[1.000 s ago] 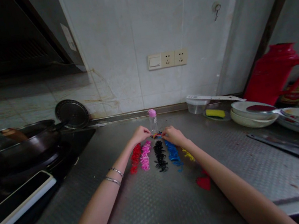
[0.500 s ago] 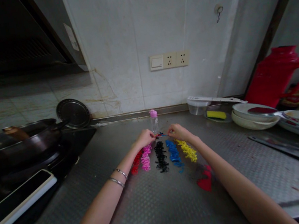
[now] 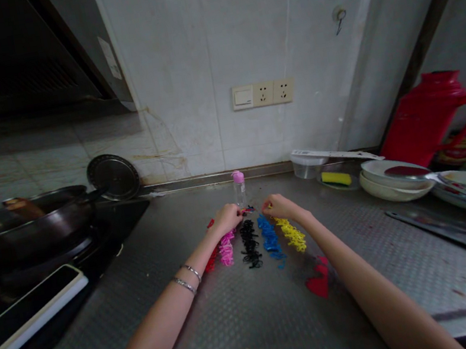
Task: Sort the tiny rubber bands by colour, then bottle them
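My left hand pinches a short strand of linked small elastic bands, red, blue and black, whose free end points right. Across from it, my right hand is closed near the top of the yellow elastic bands, with a bit of yellow at its fingertips. Rows of loose bands lie below the hands: red, partly hidden by my left wrist, pink, black and blue. Just behind the strand stands a clear bottle with a pink cap.
A clear bag with red shapes lies by my right forearm. To the right are a yellow sponge, stacked bowls, a knife and a red thermos. A pan and a phone are left.
The strand's blue end, pinched by my right hand before, is free now. My right hand has a yellow bit at its fingertips; my left hand has shifted slightly right.
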The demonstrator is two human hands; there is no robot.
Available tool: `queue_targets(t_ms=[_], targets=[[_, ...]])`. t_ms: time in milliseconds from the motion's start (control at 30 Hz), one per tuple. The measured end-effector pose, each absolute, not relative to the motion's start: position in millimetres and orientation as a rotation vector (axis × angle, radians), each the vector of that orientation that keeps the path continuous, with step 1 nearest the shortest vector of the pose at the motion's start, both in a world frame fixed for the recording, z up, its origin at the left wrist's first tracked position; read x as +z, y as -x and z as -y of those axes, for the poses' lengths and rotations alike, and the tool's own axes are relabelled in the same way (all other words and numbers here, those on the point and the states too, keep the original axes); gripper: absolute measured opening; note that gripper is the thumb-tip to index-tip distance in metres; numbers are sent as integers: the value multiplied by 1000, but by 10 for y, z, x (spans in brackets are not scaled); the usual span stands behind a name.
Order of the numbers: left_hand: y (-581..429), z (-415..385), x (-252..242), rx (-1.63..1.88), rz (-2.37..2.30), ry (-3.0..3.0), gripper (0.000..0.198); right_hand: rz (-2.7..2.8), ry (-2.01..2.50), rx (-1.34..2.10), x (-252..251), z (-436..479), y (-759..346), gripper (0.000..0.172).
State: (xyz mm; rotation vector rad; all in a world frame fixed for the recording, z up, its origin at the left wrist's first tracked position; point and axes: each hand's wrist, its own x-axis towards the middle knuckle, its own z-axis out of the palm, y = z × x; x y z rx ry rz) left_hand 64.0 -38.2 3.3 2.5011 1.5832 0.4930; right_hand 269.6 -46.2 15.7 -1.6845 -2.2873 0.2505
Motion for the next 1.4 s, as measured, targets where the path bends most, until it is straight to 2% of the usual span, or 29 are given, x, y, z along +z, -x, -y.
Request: queue_targets(t_ms=[200,467,733,1400], targets=[[-598,320,87,544,-1405,-2483,22,2276,1722,212,135,481,-2644,23],[-472,289,237,368,-1015,-2342,22,2284,1731,97,132,533,-2593,24],[-151,247,368,508,-1160,-2301,27,2359,1700,52,114,551,-2421,23],[567,106,245,747,-1346,-2154,29,2394,1717,-48,143,478,-2260,16]])
